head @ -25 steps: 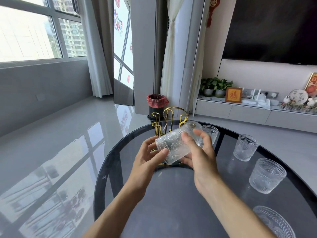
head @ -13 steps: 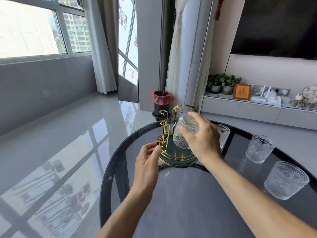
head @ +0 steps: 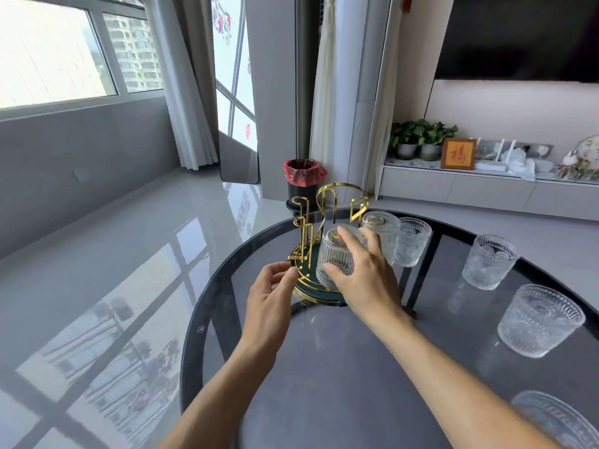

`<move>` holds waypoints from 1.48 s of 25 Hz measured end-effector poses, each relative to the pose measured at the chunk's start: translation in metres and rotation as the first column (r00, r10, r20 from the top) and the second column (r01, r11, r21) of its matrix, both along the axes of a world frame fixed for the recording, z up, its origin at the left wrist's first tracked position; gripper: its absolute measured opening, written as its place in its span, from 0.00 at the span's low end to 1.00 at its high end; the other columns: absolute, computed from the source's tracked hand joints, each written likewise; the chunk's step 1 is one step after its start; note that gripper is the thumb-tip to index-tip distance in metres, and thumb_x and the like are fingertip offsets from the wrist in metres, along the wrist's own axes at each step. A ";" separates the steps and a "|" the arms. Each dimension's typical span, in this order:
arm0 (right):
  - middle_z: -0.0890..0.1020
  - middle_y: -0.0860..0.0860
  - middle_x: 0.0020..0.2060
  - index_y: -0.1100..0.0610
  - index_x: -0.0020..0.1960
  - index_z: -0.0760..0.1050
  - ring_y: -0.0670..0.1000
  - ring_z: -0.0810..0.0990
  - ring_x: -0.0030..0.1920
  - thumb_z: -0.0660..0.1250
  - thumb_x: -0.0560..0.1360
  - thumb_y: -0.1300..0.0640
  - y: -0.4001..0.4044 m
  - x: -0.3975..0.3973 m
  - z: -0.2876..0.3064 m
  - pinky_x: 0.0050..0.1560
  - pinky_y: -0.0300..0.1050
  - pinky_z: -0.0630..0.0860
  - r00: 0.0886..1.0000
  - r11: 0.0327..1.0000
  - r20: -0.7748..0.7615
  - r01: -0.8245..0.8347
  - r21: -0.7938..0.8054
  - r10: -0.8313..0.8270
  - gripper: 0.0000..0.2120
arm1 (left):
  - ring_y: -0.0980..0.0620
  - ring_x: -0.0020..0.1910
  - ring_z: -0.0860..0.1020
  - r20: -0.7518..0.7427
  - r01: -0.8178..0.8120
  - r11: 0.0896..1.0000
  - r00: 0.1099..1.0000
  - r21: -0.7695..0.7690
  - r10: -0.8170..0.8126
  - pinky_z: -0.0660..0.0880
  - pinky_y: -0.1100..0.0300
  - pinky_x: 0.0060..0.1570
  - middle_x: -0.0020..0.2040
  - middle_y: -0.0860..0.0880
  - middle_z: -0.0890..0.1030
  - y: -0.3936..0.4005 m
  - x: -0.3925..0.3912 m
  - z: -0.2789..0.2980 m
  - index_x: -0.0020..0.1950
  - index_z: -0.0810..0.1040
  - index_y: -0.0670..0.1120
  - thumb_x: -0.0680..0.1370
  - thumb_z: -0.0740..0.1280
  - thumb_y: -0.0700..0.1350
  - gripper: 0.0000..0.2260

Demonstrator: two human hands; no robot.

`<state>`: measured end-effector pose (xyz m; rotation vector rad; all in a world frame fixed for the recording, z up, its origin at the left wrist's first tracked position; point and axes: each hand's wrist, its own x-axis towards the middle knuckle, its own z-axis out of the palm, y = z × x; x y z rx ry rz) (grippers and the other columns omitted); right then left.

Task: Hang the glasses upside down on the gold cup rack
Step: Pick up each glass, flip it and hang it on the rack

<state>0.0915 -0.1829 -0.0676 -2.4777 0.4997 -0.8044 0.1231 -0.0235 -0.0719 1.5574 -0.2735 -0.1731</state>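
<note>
Glass, clear and ribbed, is scattered nearest at the lower right of the frame — three upright tumblers (head: 540, 324) wait on the dark round table (head: 324, 384). At centre, the left hand (head: 270, 303) is loosely open and empty, fingertips touching the gold cup rack (head: 327, 241) rim where half a second ago it hovered short of it. The right hand (head: 363, 280) is clasped around an inverted glass (head: 337, 254), now lowered over a prong rather than held above — seating seems nearly done. Behind it, another inverted glass (head: 381, 226) is already hung, with a further upright glass (head: 413, 241) beside.
</note>
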 end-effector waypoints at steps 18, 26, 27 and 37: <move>0.77 0.50 0.62 0.43 0.66 0.68 0.57 0.78 0.54 0.57 0.59 0.20 -0.073 -0.262 0.012 0.45 0.48 0.73 0.715 0.946 -0.670 0.319 0.062 -0.197 0.43 | 0.54 0.54 0.76 0.111 0.516 0.618 0.708 0.593 -0.698 0.74 0.61 0.50 0.57 0.53 0.77 -0.083 -0.175 -0.056 0.67 0.71 0.54 0.69 0.75 0.48 0.28; 0.78 0.44 0.50 0.42 0.57 0.70 0.49 0.78 0.48 0.69 0.52 0.33 -0.047 -0.244 0.008 0.45 0.48 0.77 0.874 0.925 -0.474 0.260 0.278 -0.104 0.35 | 0.56 0.53 0.79 -0.174 0.638 0.700 0.766 0.321 -0.619 0.79 0.62 0.49 0.56 0.52 0.80 -0.070 -0.169 -0.051 0.60 0.78 0.56 0.69 0.75 0.47 0.20; 0.78 0.44 0.49 0.42 0.56 0.70 0.49 0.78 0.49 0.70 0.53 0.34 -0.044 -0.237 0.011 0.45 0.50 0.79 0.908 0.890 -0.412 0.245 0.384 -0.073 0.33 | 0.55 0.53 0.80 -0.242 0.639 0.735 0.768 0.227 -0.593 0.79 0.61 0.48 0.56 0.52 0.80 -0.063 -0.162 -0.046 0.59 0.78 0.57 0.68 0.73 0.47 0.20; 0.79 0.52 0.59 0.47 0.61 0.72 0.50 0.80 0.58 0.75 0.60 0.45 0.018 -0.121 0.053 0.59 0.60 0.77 0.916 0.407 0.301 -0.390 0.826 0.266 0.30 | 0.45 0.50 0.85 -0.402 0.229 0.874 0.818 -0.428 -0.412 0.81 0.57 0.43 0.55 0.42 0.85 -0.005 -0.061 0.033 0.57 0.84 0.48 0.69 0.75 0.54 0.19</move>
